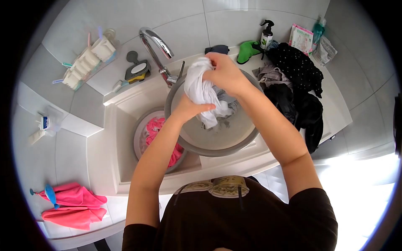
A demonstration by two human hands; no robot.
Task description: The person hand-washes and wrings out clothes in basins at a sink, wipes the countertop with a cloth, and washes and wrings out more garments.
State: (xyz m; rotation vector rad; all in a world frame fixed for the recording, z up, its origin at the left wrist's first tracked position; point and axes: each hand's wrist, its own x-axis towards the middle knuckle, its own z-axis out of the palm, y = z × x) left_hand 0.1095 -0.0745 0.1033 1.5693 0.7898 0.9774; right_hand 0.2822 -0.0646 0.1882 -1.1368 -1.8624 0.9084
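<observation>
A bunched, wet-looking white cloth point(201, 85) is held up over a grey-rimmed basin point(209, 146) of cloudy water. My right hand point(225, 74) grips its upper part, fingers bent into the folds. Lower on the cloth, my left hand point(190, 109) is closed round it, thumb across the front. The cloth's lower end hangs toward the water, beside greyish fabric point(226, 102) inside the basin. To the left, pink cloth point(154, 126) lies in a second basin point(137, 144) within the sink point(122, 146).
A chrome faucet point(155, 48) rises behind the basins. Dark clothes point(293, 67) are heaped on the right counter, near a green cloth point(248, 51) and a pump bottle point(266, 35). A brush point(136, 71) lies left of the faucet. Pink towels point(75, 205) hang lower left.
</observation>
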